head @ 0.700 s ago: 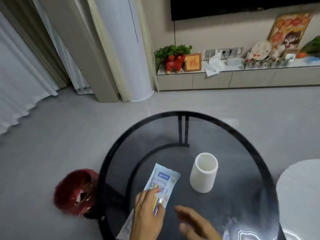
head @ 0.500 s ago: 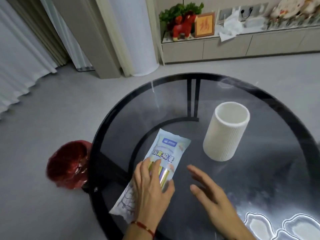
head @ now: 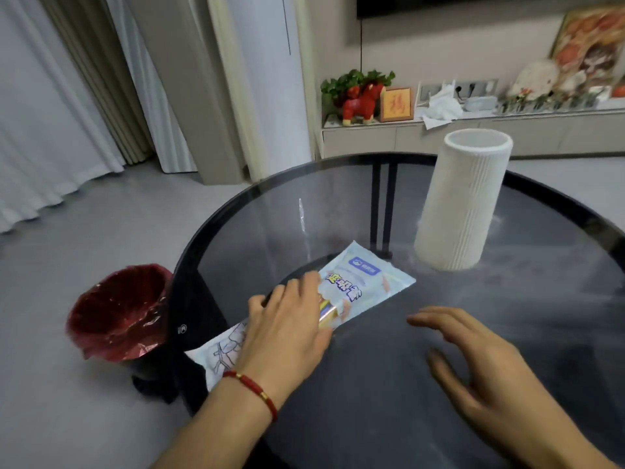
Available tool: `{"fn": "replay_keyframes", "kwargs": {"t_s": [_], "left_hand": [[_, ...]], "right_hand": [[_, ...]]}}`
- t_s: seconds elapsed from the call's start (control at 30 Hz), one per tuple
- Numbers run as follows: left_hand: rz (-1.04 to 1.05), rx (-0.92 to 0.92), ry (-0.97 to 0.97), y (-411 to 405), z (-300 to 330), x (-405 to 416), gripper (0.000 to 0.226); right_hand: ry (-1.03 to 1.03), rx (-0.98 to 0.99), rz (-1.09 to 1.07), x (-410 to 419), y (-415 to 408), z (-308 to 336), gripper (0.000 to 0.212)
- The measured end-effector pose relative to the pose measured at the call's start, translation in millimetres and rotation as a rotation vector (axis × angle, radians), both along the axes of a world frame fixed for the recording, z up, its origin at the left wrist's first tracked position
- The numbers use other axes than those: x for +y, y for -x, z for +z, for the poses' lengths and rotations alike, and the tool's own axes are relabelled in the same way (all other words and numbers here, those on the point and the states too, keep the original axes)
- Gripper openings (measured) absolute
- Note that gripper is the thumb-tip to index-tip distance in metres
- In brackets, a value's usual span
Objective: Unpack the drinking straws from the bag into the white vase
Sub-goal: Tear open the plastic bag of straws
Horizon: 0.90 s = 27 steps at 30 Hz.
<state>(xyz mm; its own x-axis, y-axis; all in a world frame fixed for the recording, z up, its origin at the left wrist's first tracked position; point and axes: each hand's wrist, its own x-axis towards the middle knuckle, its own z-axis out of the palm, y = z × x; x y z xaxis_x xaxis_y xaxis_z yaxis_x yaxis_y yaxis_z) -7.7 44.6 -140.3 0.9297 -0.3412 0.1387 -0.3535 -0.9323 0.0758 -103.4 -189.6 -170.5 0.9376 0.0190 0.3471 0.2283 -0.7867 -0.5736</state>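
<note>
A pale blue plastic bag of drinking straws (head: pixel 367 282) lies flat on the round dark glass table (head: pixel 338 418), its near end sticking out over the left rim. My left hand (head: pixel 287 330) lies over the bag's middle, fingers curled around its far edge and thumb at its near edge; coloured straws show through the film by the thumb. My right hand (head: pixel 480 363) hovers over the glass to the right of the bag, fingers apart, holding nothing. The ribbed white vase (head: pixel 463 204) stands upright behind the bag to the right, apart from both hands.
A waste bin with a red liner (head: pixel 115 309) stands on the floor just left of the table. A low cabinet with ornaments (head: pixel 372 133) runs along the far wall. Curtains hang at the left.
The camera has dropped lower and closer, so the vase looms larger. My left hand has stayed on the bag. My right hand remains open beside it.
</note>
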Motion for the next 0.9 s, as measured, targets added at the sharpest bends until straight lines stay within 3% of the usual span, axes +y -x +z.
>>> {"fn": "replay_keyframes", "kwargs": {"t_s": [0.1,0.2,0.3,0.4,0.5,0.6,0.73,0.9], "left_hand": [[-0.038,-0.001,0.028,14.1,9.8,12.9,0.041],[-0.118,0.015,0.061,26.3,16.4,23.9,0.058],[-0.219,0.071,0.138,44.0,28.6,31.0,0.076],[-0.257,0.051,0.142,58.4,44.1,24.4,0.079],[-0.369,-0.034,0.089,66.0,61.9,5.4,0.066],[-0.459,-0.103,0.233,70.2,67.5,-13.9,0.035],[-0.317,-0.066,0.357,65.0,44.8,-25.6,0.036],[-0.247,-0.098,0.476,51.4,33.9,-29.3,0.024]], "right_hand": [[-0.104,0.079,-0.196,13.7,12.6,14.6,0.036],[-0.231,0.275,-0.356,26.0,16.1,22.6,0.033],[-0.454,0.374,-0.338,32.7,22.9,39.4,0.030],[-0.617,0.385,-0.276,32.8,35.1,63.4,0.031],[-0.735,0.364,-0.247,30.9,39.7,73.3,0.025],[-0.879,0.374,-0.174,33.4,32.5,69.8,0.024],[-1.044,0.410,-0.009,40.0,18.8,55.5,0.024],[-1.249,0.390,0.010,47.2,1.8,44.0,0.026]]}}
